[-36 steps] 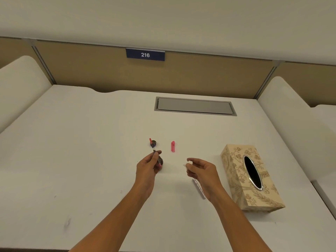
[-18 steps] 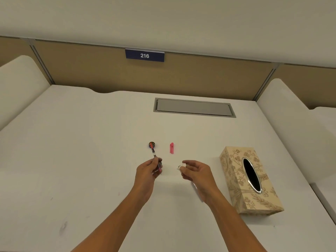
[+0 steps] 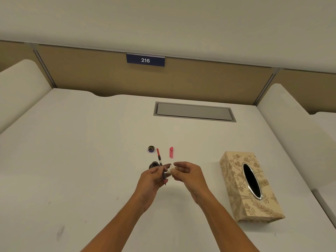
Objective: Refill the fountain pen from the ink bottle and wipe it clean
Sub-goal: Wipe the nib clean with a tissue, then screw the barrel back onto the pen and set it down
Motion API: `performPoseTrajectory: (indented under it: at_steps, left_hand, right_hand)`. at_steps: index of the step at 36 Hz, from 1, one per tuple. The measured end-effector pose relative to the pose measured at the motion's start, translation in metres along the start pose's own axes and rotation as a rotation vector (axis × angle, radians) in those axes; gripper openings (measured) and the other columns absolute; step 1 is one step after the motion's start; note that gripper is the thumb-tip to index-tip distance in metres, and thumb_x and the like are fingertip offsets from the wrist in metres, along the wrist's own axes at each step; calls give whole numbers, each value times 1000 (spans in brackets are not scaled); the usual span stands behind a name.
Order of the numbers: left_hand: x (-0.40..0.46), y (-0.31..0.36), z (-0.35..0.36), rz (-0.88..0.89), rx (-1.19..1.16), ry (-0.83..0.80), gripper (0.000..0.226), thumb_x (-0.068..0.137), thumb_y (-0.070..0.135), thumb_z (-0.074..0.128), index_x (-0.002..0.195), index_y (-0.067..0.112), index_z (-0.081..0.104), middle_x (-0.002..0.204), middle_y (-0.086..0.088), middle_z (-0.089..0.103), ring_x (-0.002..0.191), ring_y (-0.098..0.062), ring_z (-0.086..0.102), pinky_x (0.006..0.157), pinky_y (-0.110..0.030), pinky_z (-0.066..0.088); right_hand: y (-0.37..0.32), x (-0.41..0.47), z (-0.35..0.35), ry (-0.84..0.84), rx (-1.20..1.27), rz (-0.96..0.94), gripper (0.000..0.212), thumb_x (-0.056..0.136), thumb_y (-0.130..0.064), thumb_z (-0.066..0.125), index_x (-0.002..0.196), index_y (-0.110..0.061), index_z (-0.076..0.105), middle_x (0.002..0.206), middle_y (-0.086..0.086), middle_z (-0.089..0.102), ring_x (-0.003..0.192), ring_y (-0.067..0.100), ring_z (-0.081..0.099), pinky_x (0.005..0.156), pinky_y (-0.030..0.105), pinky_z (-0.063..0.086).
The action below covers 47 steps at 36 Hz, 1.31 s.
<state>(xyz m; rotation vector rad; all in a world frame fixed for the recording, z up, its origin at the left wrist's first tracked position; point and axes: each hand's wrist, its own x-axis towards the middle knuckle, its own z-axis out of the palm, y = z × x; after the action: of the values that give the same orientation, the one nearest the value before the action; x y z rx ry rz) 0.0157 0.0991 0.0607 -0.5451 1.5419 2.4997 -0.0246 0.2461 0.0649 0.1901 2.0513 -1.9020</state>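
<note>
White wad [image 3: 172, 170] pinched by right hand [image 3: 187, 176], barely visible | left hand [image 3: 151, 179] grips pen [image 3: 161, 165], hiding bottle [image 3: 154, 164] | desk [image 3: 72, 160] wide.

A white bench [image 3: 72, 160] with a smooth top carries everything here. Let into its far middle is a grey rectangular hatch [image 3: 194, 111], flush with the surface. Near the centre a small round bottle cap [image 3: 151, 148] lies open side up, and just right of it, apart, a pink pen cap [image 3: 171, 152] lies flat. A dark ink bottle [image 3: 154, 164] stands a little nearer than the bottle cap, partly hidden. Well to the right a beige tissue box [image 3: 234, 180] with a leaf pattern lies lengthwise, its oval slot facing up. A few faint smudges mark the near left of the bench top
</note>
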Motion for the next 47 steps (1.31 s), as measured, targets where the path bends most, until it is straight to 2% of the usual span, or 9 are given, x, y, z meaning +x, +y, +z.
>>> performPoseTrajectory:
  at_steps: [5, 8, 18, 23, 27, 36, 41, 43, 47]
  left_hand:
    - [2, -3, 0, -29, 8, 18, 26, 99, 9, 48, 108, -2, 69, 113, -17, 69, 97, -26, 67, 89, -36, 53]
    - [2, -3, 2, -46, 23, 6, 26, 99, 8, 48, 107, -2, 70, 111, -19, 69, 99, -28, 65, 92, -35, 53]
    - [5, -6, 6, -72, 107, 29, 24, 99, 7, 49, 103, 2, 72, 104, -14, 71, 97, -26, 67, 88, -30, 55]
    - [6, -6, 9, -62, 115, 45, 24, 99, 8, 49, 104, 1, 72, 108, -14, 71, 96, -24, 68, 85, -28, 56]
    - [6, -6, 8, -60, 55, 71, 23, 98, 8, 50, 100, 3, 73, 106, -13, 73, 94, -25, 68, 83, -30, 55]
    - [6, -6, 1, -39, -50, 138, 17, 93, 7, 59, 101, -2, 71, 108, -13, 73, 104, -25, 70, 82, -31, 53]
    - [6, -7, -2, -43, -87, 170, 14, 89, 6, 65, 98, -1, 72, 108, -14, 73, 103, -25, 70, 81, -30, 54]
    - [5, -8, -2, -39, -92, 182, 15, 89, 6, 65, 99, -2, 72, 108, -14, 72, 102, -24, 70, 81, -28, 54]
    - [5, -9, -1, -53, -135, 202, 14, 89, 5, 64, 99, -1, 71, 104, -13, 72, 99, -23, 69, 81, -28, 53]
  right_hand:
    - [-2, 2, 4, -17, -26, 5, 32, 77, -19, 84, 104, -13, 69, 88, 2, 78, 85, 16, 74, 80, 29, 60]
    - [-3, 3, 6, -36, -48, 8, 34, 78, -23, 83, 106, -15, 64, 87, 1, 78, 83, 17, 75, 82, 30, 60]
    - [1, 6, 4, -53, -210, -45, 10, 82, -8, 76, 90, -13, 74, 86, 2, 77, 80, 15, 74, 78, 24, 60]
    - [2, 6, 2, -76, -202, -52, 13, 80, -7, 77, 90, -12, 72, 87, 3, 77, 82, 16, 74, 83, 31, 60]
    - [-1, 4, -5, -127, -100, -30, 27, 82, -3, 75, 103, -8, 60, 92, 3, 78, 86, 19, 75, 86, 35, 60]
    - [20, 16, -58, 162, -80, -19, 22, 89, -14, 70, 109, -17, 64, 94, 5, 74, 77, 20, 71, 71, 31, 60]
    - [46, 19, -81, 251, -287, 11, 16, 87, -18, 69, 102, -20, 71, 94, 0, 70, 81, 17, 68, 69, 32, 57]
    - [55, 17, -82, 253, -441, -5, 13, 87, -21, 70, 100, -20, 72, 93, -5, 69, 86, 12, 66, 69, 25, 51]
    - [72, 12, -77, 239, -748, 15, 24, 86, -36, 69, 107, -23, 71, 93, -11, 68, 83, 5, 63, 67, 22, 45]
